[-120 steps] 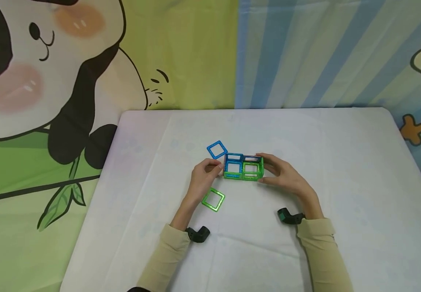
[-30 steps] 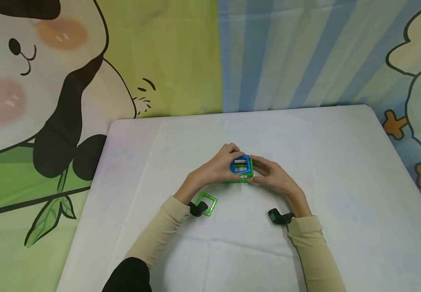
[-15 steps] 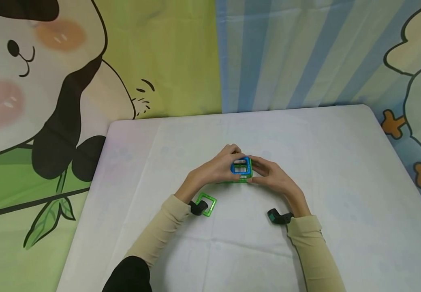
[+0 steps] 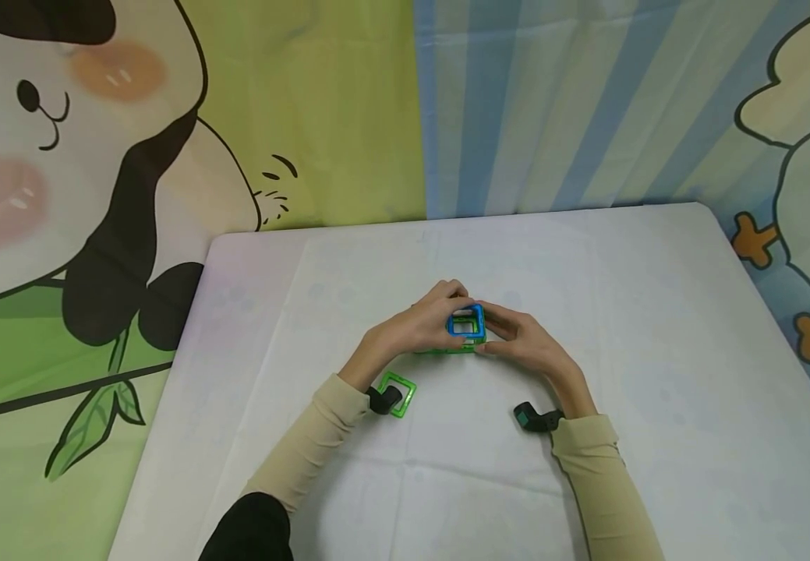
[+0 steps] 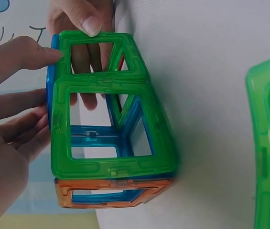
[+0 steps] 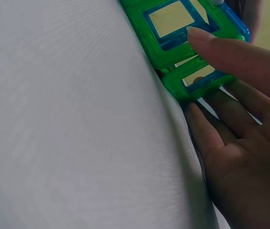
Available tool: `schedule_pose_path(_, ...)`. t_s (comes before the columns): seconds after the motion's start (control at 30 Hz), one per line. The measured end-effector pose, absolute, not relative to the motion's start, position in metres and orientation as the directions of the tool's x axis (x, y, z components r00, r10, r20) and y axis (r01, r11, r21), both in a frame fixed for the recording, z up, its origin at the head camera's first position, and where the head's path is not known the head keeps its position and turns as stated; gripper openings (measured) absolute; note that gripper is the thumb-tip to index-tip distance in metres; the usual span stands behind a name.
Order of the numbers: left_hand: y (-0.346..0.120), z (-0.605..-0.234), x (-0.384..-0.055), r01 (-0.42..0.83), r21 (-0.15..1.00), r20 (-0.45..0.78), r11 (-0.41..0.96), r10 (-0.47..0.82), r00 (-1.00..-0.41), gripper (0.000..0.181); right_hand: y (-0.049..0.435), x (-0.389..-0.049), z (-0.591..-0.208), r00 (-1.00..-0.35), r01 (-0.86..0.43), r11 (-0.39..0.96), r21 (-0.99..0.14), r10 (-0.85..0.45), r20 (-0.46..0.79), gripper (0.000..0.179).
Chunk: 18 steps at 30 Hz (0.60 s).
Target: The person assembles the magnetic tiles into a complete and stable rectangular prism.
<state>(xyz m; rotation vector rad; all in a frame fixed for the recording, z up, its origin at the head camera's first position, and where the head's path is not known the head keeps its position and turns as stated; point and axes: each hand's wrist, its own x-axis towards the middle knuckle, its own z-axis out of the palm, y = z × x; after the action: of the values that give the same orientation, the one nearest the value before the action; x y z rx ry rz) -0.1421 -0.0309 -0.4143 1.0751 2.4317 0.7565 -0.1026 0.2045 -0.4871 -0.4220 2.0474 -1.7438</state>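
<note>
A two-cell box of see-through magnetic tiles (image 5: pixel 58 129) stands on the white table. Its near side is green, and an orange tile (image 5: pixel 149 188) closes one end. My left hand (image 4: pixel 415 323) pinches a blue magnetic tile (image 4: pixel 482 321) at the top of the box, thumb on the near edge and fingers behind. At the opposite end, my right hand (image 4: pixel 527 339) grips the box, with its thumb (image 6: pixel 221 45) on the green near face and fingers around the end. In the head view, the left hand hides most of the box's left half.
A loose green square tile (image 4: pixel 410 399) lies on the table (image 4: pixel 447 499) below the left wrist, partly covered by the black wrist camera (image 4: pixel 383 400). Behind the table's far edge hangs a cartoon-printed cloth (image 4: pixel 348 117). Another black camera (image 4: pixel 538 417) sits at the right wrist.
Since four seconds ago, the loose blue tile has left its spot behind the box, and the left hand has moved over the box with a blue tile. Over the last second, both hands barely move.
</note>
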Motion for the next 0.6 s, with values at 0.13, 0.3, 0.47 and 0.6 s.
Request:
schedule_pose_path(0.13,-0.0303,-0.4137,-0.142,0.559,0.602,-0.137,0.57,0.763,-0.631,0.059,0.2044,-0.1028,-0.4877,-0.872,0.047,0.172,-0.984,-0.473,-0.124,0.079)
schedule_pose_path(0.3,-0.0292,-0.411,-0.1416,0.568,0.582,-0.152,0.581,0.764,-0.627,0.057,0.2044,-0.1034,-0.4888,-0.875,0.039,0.176,-0.984,-0.469,-0.119,0.079)
schedule_pose_path(0.47,-0.0287,-0.4101,-0.1417,0.564,0.573,-0.166,0.594,0.759,-0.63,0.057,0.2036,-0.1034,-0.4883,-0.875,0.04,0.176,-0.984,-0.469,-0.12,0.08)
schedule_pose_path(0.6,-0.0283,-0.41,-0.1411,0.555,0.581,-0.17,0.596,0.755,-0.634,0.058,0.2035,-0.1023,-0.4875,-0.876,0.03,0.178,-0.984,-0.469,-0.112,0.081)
